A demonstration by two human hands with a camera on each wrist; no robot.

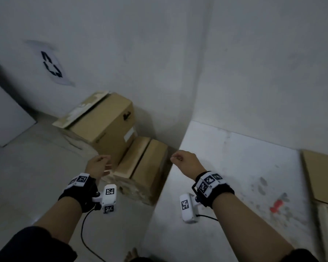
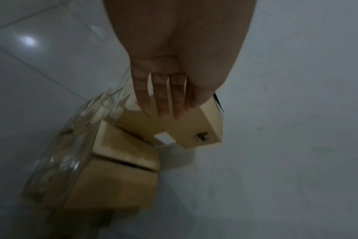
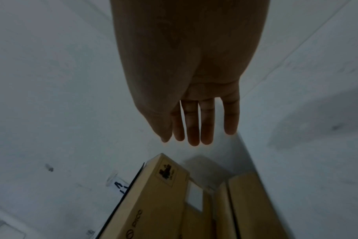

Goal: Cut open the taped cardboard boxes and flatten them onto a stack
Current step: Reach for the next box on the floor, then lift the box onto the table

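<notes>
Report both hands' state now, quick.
Left hand: open, fingers straight, holding nothing, above the cardboard boxes.
Right hand: open, fingers straight, holding nothing.

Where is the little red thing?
In the head view the small red thing lies on the white table, on the person's right. It is just right of the right hand, close to the flat cardboard at the table's right edge.
</notes>
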